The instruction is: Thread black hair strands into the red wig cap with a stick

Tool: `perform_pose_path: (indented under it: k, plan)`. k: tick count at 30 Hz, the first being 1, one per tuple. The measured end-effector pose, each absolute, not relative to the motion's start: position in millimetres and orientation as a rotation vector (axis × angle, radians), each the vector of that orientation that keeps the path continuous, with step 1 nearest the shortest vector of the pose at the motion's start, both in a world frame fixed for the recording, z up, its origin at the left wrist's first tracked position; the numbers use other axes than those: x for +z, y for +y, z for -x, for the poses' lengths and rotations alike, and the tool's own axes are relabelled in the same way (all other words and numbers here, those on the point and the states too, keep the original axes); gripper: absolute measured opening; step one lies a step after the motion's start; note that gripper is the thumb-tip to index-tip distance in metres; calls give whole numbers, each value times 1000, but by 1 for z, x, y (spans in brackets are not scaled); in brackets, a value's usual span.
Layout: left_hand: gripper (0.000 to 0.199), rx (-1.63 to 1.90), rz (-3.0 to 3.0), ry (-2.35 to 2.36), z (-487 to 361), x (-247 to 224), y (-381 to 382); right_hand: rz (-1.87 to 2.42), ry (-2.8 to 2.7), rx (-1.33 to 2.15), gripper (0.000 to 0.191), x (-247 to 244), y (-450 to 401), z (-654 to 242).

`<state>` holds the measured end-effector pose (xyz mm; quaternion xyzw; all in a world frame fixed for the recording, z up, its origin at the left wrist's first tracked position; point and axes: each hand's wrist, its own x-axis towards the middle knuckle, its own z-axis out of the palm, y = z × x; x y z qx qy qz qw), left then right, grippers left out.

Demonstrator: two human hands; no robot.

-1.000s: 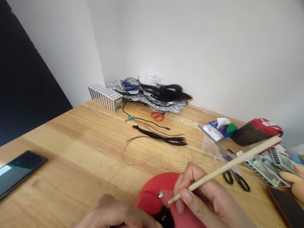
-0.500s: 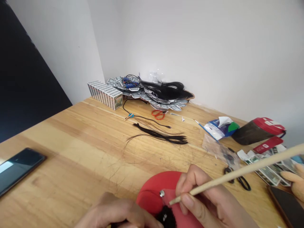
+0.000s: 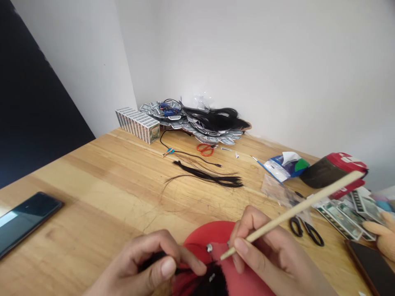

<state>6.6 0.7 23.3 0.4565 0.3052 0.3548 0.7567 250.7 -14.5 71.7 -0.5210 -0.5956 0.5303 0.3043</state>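
Note:
My left hand [image 3: 154, 261] is closed, with a lock of black hair [image 3: 154, 260] pinched between thumb and fingers. Its index fingertip lies at the edge of a dark hair piece [image 3: 212, 281] with a small shiny clip-like spot. In my right hand [image 3: 262, 250] is a slim wooden stick [image 3: 296, 209], gripped like a pen, its tip just above the hair piece and its other end pointing up to the right. Under both hands lies a round red pad [image 3: 210, 232], partly hidden, with a small silver pin head [image 3: 209, 248] on it.
Loose dark hair strands [image 3: 210, 176] lie mid-table. Behind are orange-handled scissors [image 3: 206, 149], a cable, stacked boxes [image 3: 138, 125] and a black hair bundle [image 3: 219, 117]. Black-handled scissors [image 3: 308, 230] and a phone [image 3: 367, 267] are right; another phone [image 3: 29, 222] is left.
My left hand has risen and its fingers have shifted, so the held hair lock shows more. The stick's upper end has swung left and come fully into view, its tip staying near the hair piece.

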Motion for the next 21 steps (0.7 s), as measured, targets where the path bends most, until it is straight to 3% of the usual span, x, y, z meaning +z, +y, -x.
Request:
perform_pose_path:
  k: [4, 12, 21]
  plan:
    - [36, 781, -766, 680, -7, 19, 5, 1388, -1481, 1441, 29, 73, -13, -247]
    - [27, 878, -675, 632, 0, 24, 12, 1348, -1404, 1494, 24, 70, -16, -246]
    - [40, 915, -725, 782, -3, 36, 7, 1316, -1529, 1458, 21, 72, -18, -246]
